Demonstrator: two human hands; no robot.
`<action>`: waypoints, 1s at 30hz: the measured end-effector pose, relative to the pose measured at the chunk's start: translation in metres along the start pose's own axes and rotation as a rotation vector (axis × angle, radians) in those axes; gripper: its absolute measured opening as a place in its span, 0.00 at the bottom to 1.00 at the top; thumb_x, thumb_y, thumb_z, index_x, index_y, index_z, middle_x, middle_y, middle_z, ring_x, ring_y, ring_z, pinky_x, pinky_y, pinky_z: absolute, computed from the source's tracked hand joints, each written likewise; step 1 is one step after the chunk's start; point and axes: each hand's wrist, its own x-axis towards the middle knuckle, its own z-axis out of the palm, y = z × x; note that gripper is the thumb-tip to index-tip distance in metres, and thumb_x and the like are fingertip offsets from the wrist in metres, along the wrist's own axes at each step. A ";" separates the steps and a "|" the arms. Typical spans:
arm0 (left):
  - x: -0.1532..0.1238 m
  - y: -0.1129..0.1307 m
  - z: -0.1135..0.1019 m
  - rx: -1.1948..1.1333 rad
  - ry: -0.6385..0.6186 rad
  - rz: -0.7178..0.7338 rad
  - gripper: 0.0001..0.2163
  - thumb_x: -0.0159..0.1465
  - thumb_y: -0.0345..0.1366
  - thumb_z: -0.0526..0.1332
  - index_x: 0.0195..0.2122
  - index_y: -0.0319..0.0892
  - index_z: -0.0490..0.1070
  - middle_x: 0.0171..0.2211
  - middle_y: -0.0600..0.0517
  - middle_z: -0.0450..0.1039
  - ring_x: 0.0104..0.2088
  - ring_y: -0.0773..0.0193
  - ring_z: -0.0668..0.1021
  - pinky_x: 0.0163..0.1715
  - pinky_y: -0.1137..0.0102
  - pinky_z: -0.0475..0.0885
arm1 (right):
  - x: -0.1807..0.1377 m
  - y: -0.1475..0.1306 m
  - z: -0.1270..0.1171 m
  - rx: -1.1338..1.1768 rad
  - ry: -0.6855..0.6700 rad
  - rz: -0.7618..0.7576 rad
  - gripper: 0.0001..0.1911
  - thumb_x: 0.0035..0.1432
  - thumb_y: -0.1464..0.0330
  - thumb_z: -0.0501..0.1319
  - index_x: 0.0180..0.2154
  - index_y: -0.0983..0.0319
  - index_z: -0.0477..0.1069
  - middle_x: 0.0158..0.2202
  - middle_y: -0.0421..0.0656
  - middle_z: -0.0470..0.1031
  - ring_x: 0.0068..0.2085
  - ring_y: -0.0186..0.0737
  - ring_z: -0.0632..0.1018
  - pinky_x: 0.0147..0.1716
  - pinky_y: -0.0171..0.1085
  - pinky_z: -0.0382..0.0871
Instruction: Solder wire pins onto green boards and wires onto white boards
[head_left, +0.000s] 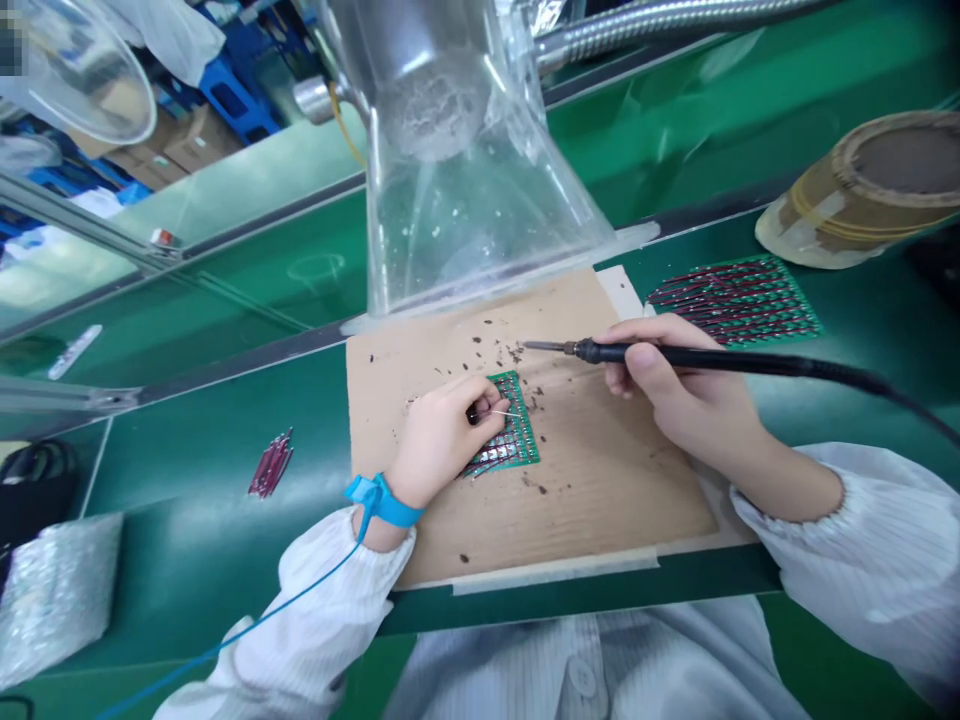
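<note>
My right hand (686, 395) is closed around the black handle of a soldering iron (589, 350). Its tip points left, above the brown board and apart from the circuit board. With pinched fingers, my left hand (450, 425) grips a thin silvery wire (507, 412) whose end lies over the green circuit board (527, 440). That hand covers the board's left part. Dark red wires show along the board's lower edge. A blue wrist strap (386, 500) with a cord circles my left wrist.
A brown work board (600, 480) with dark specks lies under my hands. Red wires (271, 464) lie left. A wired circuit board (750, 300) and a brown cylindrical container (847, 200) stand right. A clear fume hood (480, 220) hangs behind. A bubble-wrap bag (60, 590) sits far left.
</note>
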 end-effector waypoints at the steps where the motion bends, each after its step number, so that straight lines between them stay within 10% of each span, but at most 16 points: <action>1: 0.001 0.001 0.000 -0.002 -0.003 0.009 0.05 0.68 0.32 0.65 0.34 0.43 0.73 0.30 0.57 0.75 0.31 0.66 0.76 0.32 0.71 0.65 | 0.000 0.000 -0.001 -0.039 -0.027 -0.019 0.11 0.72 0.57 0.60 0.49 0.52 0.77 0.33 0.40 0.78 0.32 0.39 0.79 0.33 0.41 0.74; 7: -0.006 -0.014 -0.027 0.012 0.072 0.027 0.07 0.70 0.41 0.66 0.42 0.45 0.81 0.38 0.52 0.75 0.36 0.64 0.78 0.39 0.69 0.70 | 0.000 0.008 -0.003 -0.365 -0.376 -0.147 0.09 0.73 0.63 0.58 0.50 0.48 0.76 0.49 0.44 0.82 0.50 0.47 0.82 0.51 0.46 0.74; 16: -0.133 -0.137 -0.117 0.333 0.471 -0.602 0.09 0.66 0.43 0.68 0.40 0.43 0.78 0.36 0.51 0.76 0.41 0.58 0.77 0.45 0.66 0.70 | -0.012 -0.005 0.039 -0.743 -0.458 -0.534 0.14 0.66 0.55 0.63 0.49 0.53 0.76 0.49 0.53 0.77 0.49 0.61 0.79 0.46 0.56 0.77; 30: -0.149 -0.158 -0.114 0.217 0.509 -0.650 0.13 0.68 0.47 0.63 0.34 0.43 0.78 0.33 0.52 0.78 0.33 0.61 0.76 0.36 0.69 0.68 | 0.000 0.007 0.061 -0.715 -0.479 -0.458 0.19 0.70 0.57 0.58 0.57 0.55 0.72 0.53 0.56 0.75 0.51 0.67 0.77 0.48 0.64 0.72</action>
